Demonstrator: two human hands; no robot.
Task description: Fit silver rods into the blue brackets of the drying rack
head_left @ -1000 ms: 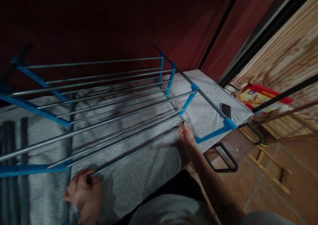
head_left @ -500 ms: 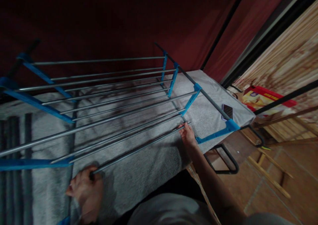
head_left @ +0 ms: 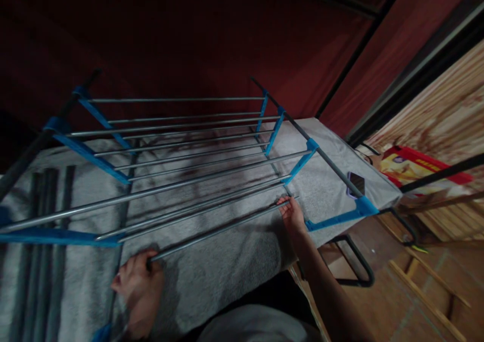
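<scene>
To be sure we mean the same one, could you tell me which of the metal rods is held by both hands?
The nearest rod: the left hand grips one end, the right hand the other. The other rods sit in blue brackets.

rack rods (head_left: 196,153) bar reach from above, grey cloth (head_left: 227,261) open nearside

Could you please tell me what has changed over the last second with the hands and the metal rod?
Little changed: the camera view shifted, so everything sits lower and further right. The left hand still grips one end of the thin grey metal rod, the right hand its other end. The blue-and-grey rack and dark phone stayed put.
</scene>
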